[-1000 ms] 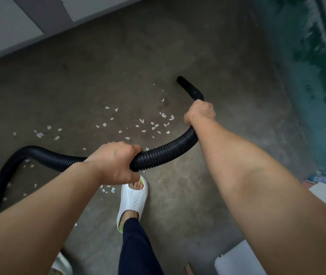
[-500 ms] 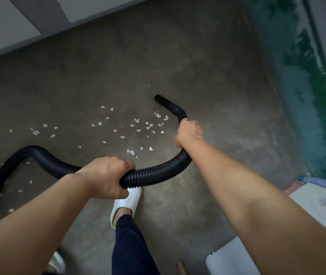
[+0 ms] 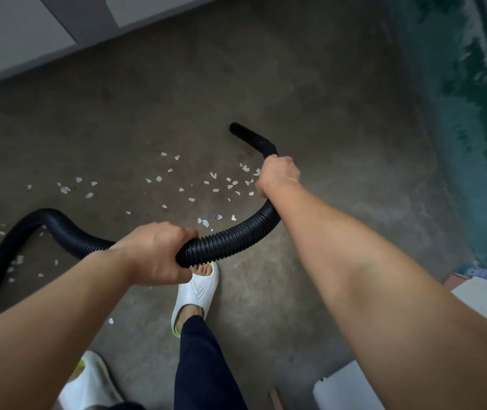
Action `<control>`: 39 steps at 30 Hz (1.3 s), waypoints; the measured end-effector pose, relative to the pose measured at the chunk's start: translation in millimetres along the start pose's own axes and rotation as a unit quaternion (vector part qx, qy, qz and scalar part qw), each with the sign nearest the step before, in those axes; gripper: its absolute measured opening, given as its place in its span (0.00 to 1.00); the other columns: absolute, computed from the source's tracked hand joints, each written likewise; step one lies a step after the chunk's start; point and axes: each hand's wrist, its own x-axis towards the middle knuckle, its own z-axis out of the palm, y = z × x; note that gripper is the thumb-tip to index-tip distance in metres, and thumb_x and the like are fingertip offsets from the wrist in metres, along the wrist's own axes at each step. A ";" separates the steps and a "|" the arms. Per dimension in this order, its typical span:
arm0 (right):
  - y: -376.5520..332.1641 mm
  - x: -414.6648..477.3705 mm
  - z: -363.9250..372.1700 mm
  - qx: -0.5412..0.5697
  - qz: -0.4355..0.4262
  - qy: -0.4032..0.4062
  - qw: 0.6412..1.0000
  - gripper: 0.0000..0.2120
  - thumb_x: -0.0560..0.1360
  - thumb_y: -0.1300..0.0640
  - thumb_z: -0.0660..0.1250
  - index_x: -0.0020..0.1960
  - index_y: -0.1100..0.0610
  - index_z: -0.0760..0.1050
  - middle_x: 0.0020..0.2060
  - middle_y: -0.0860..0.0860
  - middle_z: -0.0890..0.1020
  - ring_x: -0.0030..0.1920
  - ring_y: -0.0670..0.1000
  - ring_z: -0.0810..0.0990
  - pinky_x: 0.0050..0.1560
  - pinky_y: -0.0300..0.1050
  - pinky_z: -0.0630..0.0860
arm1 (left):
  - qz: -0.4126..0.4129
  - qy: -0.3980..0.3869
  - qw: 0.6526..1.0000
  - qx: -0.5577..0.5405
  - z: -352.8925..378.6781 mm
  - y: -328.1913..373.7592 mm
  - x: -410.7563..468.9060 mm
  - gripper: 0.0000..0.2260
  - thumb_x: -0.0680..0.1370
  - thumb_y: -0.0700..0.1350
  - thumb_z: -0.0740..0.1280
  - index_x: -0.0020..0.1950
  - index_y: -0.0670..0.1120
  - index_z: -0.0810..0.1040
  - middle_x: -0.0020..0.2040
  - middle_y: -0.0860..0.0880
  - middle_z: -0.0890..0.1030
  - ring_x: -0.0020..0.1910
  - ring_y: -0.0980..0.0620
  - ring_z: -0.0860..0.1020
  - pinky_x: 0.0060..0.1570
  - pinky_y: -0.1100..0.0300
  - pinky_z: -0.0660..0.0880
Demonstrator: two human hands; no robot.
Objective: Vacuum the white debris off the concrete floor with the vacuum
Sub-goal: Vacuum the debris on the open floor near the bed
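A black ribbed vacuum hose point(image 3: 236, 238) curves across the concrete floor point(image 3: 310, 99) from the lower left up to a smooth black nozzle point(image 3: 249, 136). My right hand point(image 3: 279, 174) grips the hose just behind the nozzle. My left hand point(image 3: 156, 254) grips the ribbed part further back. The nozzle's open end points up and left, beyond the debris. White debris point(image 3: 215, 187), several small flakes, lies scattered left of my right hand and out to the left edge, some under the hose loop.
My feet in white slippers point(image 3: 196, 294) stand below the hose, one at the bottom left. A pale wall base point(image 3: 58, 54) runs along the top left. A green-painted strip point(image 3: 473, 143) borders the right. White objects point(image 3: 345, 389) sit at the bottom right.
The nozzle was pulled back toward me over the debris, then pushed a little forward again. Both hands kept their grip on the hose. My front foot shifted slightly.
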 end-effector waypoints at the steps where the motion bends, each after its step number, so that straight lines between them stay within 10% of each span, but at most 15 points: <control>1: 6.3 -4.1 4.3 -0.001 0.011 -0.005 1.000 0.27 0.74 0.60 0.68 0.71 0.63 0.67 0.62 0.59 0.73 0.63 0.57 0.74 0.57 0.46 0.74 | 0.002 -0.003 1.000 0.002 1.4 1.7 -1.1 0.11 0.63 0.55 0.68 0.38 0.55 0.67 0.33 0.54 0.75 0.33 0.54 0.74 0.30 0.60 0.66; 24: 36.1 -129.5 116.9 -0.030 0.068 -0.071 0.995 0.23 0.74 0.61 0.66 0.69 0.61 0.71 0.62 0.58 0.77 0.63 0.56 0.75 0.58 0.45 0.73 | 0.073 -0.057 0.994 0.064 86.5 6.4 -77.6 0.12 0.64 0.55 0.67 0.42 0.53 0.70 0.36 0.53 0.76 0.36 0.52 0.75 0.36 0.58 0.72; 31: 29.4 -191.7 157.6 0.108 0.124 -0.043 0.985 0.21 0.76 0.51 0.67 0.66 0.59 0.74 0.60 0.56 0.79 0.60 0.57 0.78 0.53 0.46 0.74 | 0.085 -0.008 0.991 0.107 122.4 -7.0 -142.2 0.12 0.64 0.56 0.67 0.40 0.56 0.66 0.32 0.55 0.71 0.34 0.54 0.70 0.34 0.60 0.64; 35: 28.6 -209.8 168.3 0.304 0.200 -0.012 0.931 0.22 0.75 0.56 0.62 0.69 0.59 0.70 0.60 0.58 0.78 0.59 0.59 0.78 0.52 0.45 0.73 | 0.077 0.008 0.992 0.095 136.7 -5.4 -169.4 0.11 0.63 0.56 0.66 0.39 0.55 0.67 0.33 0.55 0.73 0.32 0.55 0.71 0.32 0.60 0.64; 39: 33.6 -208.1 166.6 0.563 0.251 -0.049 0.786 0.22 0.71 0.59 0.66 0.65 0.61 0.72 0.55 0.58 0.79 0.53 0.59 0.80 0.54 0.50 0.79 | 0.057 0.002 0.995 0.079 154.0 -5.2 -171.1 0.11 0.62 0.57 0.65 0.38 0.55 0.66 0.32 0.54 0.73 0.33 0.54 0.73 0.33 0.59 0.65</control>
